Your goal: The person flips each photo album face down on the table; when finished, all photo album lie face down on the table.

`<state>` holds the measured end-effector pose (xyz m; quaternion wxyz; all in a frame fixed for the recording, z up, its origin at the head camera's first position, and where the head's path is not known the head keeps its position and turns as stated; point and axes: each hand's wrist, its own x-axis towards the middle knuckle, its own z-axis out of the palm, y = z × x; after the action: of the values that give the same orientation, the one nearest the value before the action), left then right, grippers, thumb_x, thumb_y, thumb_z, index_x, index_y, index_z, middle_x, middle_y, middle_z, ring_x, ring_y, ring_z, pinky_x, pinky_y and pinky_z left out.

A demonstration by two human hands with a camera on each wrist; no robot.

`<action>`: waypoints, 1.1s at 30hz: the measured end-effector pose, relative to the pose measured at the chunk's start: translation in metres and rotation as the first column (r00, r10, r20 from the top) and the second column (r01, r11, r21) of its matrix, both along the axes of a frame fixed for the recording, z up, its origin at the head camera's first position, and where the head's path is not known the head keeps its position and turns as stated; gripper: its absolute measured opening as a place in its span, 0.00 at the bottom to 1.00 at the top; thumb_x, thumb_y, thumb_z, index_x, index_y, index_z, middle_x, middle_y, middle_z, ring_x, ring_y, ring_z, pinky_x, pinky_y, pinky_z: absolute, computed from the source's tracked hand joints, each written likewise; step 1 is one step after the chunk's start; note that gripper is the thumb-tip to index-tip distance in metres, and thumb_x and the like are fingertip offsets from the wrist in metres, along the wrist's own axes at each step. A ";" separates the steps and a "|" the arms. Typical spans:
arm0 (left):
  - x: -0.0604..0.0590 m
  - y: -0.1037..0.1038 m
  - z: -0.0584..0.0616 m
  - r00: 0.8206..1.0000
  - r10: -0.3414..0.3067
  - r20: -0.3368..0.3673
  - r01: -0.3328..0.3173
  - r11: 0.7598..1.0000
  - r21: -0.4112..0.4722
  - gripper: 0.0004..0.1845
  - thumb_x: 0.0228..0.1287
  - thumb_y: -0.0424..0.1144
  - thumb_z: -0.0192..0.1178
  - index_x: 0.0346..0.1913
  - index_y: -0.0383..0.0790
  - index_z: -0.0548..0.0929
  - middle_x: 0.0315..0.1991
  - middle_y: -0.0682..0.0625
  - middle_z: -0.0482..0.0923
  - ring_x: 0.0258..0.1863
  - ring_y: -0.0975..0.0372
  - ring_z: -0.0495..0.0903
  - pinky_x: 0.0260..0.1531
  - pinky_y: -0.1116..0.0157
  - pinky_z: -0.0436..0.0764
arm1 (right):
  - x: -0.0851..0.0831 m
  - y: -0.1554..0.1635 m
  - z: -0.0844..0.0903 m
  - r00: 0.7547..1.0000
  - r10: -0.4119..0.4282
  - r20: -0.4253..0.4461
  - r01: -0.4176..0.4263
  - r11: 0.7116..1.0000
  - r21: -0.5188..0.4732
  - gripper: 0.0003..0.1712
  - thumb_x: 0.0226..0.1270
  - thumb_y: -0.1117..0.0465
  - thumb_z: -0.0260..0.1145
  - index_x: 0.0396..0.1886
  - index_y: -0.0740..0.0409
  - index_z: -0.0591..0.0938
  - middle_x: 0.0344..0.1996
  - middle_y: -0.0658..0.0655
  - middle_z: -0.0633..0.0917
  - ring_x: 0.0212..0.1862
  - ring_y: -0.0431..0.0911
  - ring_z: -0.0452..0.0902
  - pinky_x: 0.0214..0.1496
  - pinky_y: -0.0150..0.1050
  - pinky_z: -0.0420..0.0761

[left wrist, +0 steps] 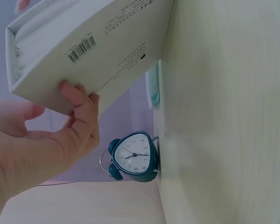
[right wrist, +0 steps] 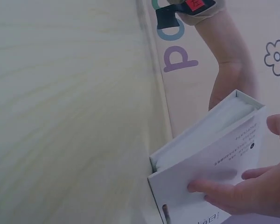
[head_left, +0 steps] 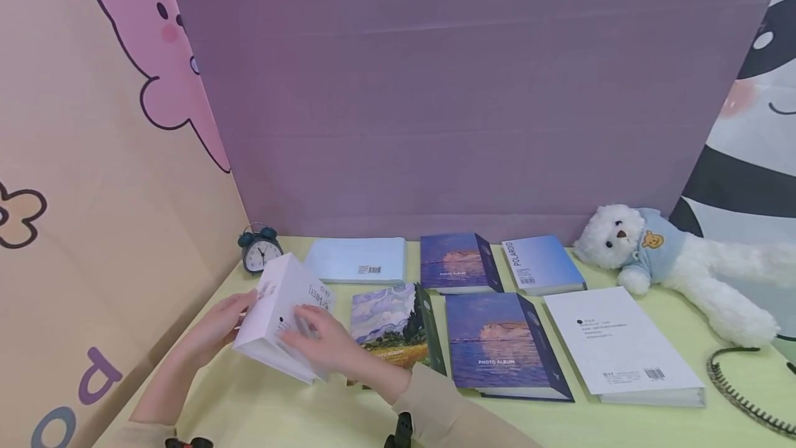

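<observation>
A thick white album [head_left: 273, 310] with dark print is held up tilted over the left of the table. My left hand [head_left: 220, 323] grips it at the left side; in the left wrist view its fingers [left wrist: 77, 100] press the back cover near the barcode, with the thumb round the edge. Against the front cover lies my right hand [head_left: 329, 341], its fingers extended and spread. Seen from the right wrist, those fingers [right wrist: 210, 189] touch the printed cover, and the page block shows between the covers. Behind the album stands a dark teal alarm clock [head_left: 261, 251].
A pale blue album [head_left: 354, 258] lies at the back. Right of the hands are a landscape album [head_left: 388, 323], two sea-picture albums [head_left: 497, 344], a blue Polaroid album [head_left: 541, 261] and another white album [head_left: 622, 344]. A white teddy bear [head_left: 659, 254] and a headband [head_left: 740, 396] lie at the right.
</observation>
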<state>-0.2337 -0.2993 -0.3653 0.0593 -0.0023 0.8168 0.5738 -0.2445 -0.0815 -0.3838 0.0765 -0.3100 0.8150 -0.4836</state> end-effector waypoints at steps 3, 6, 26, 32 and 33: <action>0.000 0.003 0.003 1.000 0.003 -0.003 -0.003 1.000 0.026 0.32 0.75 0.53 0.35 0.65 0.26 0.56 0.45 0.50 0.73 0.41 0.66 0.75 0.40 0.69 0.79 | -0.001 -0.001 0.003 1.000 0.001 0.014 0.000 0.999 -0.043 0.35 0.67 0.44 0.58 0.69 0.56 0.66 0.66 0.59 0.69 0.64 0.53 0.67 0.60 0.47 0.75; 0.001 0.007 0.004 1.000 -0.005 -0.022 0.006 0.999 0.049 0.32 0.76 0.54 0.32 0.67 0.29 0.55 0.47 0.48 0.72 0.43 0.64 0.75 0.40 0.68 0.80 | -0.001 0.000 0.004 0.999 -0.013 0.039 0.016 0.997 -0.071 0.34 0.67 0.44 0.58 0.70 0.49 0.65 0.65 0.61 0.68 0.63 0.54 0.67 0.57 0.49 0.76; -0.005 0.031 0.001 0.997 -0.015 -0.072 0.022 0.995 0.100 0.30 0.75 0.52 0.37 0.73 0.40 0.54 0.53 0.55 0.75 0.45 0.71 0.75 0.45 0.66 0.77 | 0.002 0.004 0.015 0.941 -0.088 0.327 0.187 0.940 -0.284 0.44 0.67 0.42 0.57 0.73 0.57 0.53 0.67 0.63 0.63 0.64 0.60 0.66 0.51 0.57 0.78; -0.008 0.037 -0.003 0.995 -0.068 -0.073 0.075 0.992 0.101 0.32 0.74 0.55 0.39 0.74 0.43 0.52 0.63 0.42 0.67 0.53 0.65 0.74 0.52 0.58 0.76 | -0.003 0.009 0.015 0.937 -0.120 0.327 0.218 0.935 -0.280 0.47 0.66 0.40 0.57 0.74 0.59 0.50 0.65 0.63 0.65 0.62 0.59 0.69 0.46 0.52 0.81; -0.009 0.037 -0.004 0.995 -0.077 -0.068 0.084 0.991 0.101 0.33 0.73 0.56 0.39 0.74 0.42 0.53 0.64 0.41 0.66 0.54 0.62 0.73 0.53 0.56 0.75 | -0.003 0.010 0.014 0.936 -0.123 0.331 0.222 0.933 -0.283 0.48 0.66 0.40 0.57 0.74 0.59 0.49 0.64 0.63 0.65 0.61 0.58 0.70 0.46 0.51 0.81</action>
<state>-0.2430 -0.2619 -0.3693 0.0562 0.0520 0.7868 0.6124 -0.2479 -0.0717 -0.3697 0.1085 -0.1654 0.7294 -0.6548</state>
